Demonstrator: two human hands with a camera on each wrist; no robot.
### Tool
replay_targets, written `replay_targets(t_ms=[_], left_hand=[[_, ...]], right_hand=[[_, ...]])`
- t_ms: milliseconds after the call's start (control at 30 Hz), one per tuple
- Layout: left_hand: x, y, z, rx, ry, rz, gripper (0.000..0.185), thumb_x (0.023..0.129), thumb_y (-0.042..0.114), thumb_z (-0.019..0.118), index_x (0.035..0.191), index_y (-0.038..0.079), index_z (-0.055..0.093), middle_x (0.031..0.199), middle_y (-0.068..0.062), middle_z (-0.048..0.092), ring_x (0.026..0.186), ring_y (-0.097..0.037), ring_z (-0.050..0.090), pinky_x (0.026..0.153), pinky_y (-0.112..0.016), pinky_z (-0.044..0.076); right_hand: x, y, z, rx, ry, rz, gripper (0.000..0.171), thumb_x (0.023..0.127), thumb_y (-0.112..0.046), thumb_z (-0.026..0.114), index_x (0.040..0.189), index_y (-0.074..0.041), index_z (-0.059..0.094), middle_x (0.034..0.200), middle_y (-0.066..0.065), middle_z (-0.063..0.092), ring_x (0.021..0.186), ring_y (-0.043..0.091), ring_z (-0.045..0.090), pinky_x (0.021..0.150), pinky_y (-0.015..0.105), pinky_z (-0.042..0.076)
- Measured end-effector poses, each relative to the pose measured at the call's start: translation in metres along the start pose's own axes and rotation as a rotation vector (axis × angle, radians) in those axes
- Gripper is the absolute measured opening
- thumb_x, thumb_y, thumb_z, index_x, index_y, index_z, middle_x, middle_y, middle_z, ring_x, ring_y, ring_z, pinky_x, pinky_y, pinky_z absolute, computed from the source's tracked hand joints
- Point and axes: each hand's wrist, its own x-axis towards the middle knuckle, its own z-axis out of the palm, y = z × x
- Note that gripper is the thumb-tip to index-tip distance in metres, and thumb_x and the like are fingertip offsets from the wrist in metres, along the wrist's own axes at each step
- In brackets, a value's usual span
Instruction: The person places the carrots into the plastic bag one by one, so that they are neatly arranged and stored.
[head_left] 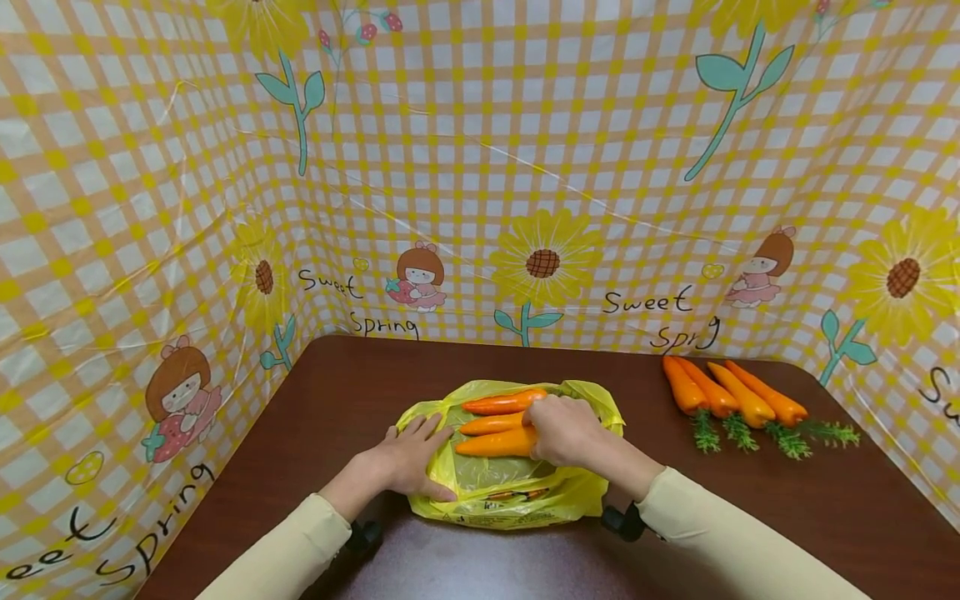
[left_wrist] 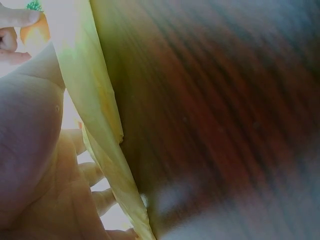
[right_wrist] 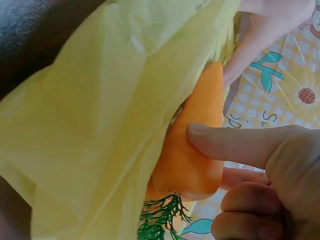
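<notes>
At far left I see a cream sleeve point(head_left: 277, 546) leading to the left hand point(head_left: 411, 457), which lies, fingers and thumb spread, along the left side of a yellow plastic bag point(head_left: 517, 515). In the left wrist view, the bag's edge runs beside the palm and fingers of this hand. The bag rests on the dark brown surface point(head_left: 375, 375) between the two hands; its near wall carries small dark print that I cannot read.

Just right of the left hand, three orange carrots point(head_left: 506, 402) lie side by side within the bag's rim, slender tips toward that hand, thick ends toward the right hand point(head_left: 566, 429). In the right wrist view I see the right hand pinching a carrot point(right_wrist: 187, 165) at its thick part, thumb on top, with green foliage point(right_wrist: 162, 220) at its end. I cannot tell whether the fingers also touch its neighbours.

Right of this hand, beyond its cream sleeve, four carrots point(head_left: 741, 396) lie in a fanned row on the surface, well apart from the bag, their leafy tops point(head_left: 705, 432) toward the near side. Farther right stands a checked cloth point(head_left: 900, 375) with printed sunflowers, extending behind both hands.
</notes>
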Motion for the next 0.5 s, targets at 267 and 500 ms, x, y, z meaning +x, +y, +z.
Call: replay_targets(t_ms=[267, 500], left_hand=[[0.0001, -0.0012, 0.0015, 0.001, 0.0, 0.0, 0.104, 0.081, 0.07, 0.069, 0.161, 0.02, 0.027, 0.17, -0.011, 0.014, 0.155, -0.037, 0.017, 0.116, -0.067, 0.022], [-0.0008, -0.0001, 0.0004, 0.0, 0.003, -0.005, 0.104, 0.082, 0.07, 0.069, 0.161, 0.019, 0.027, 0.169, -0.011, 0.014, 0.155, -0.037, 0.016, 0.116, -0.067, 0.022]], right_hand=[[-0.0016, -0.0005, 0.0058, -0.011, 0.018, 0.01, 0.035, 0.076, -0.017, 0.084, 0.11, -0.015, 0.076, 0.098, 0.004, 0.073, 0.071, 0.018, 0.059, 0.053, 0.036, 0.044], [-0.0023, 0.0003, 0.0065, 0.001, 0.015, 0.017, 0.03, 0.075, -0.019, 0.087, 0.102, -0.016, 0.075, 0.088, 0.001, 0.069, 0.064, 0.016, 0.054, 0.052, 0.036, 0.043]])
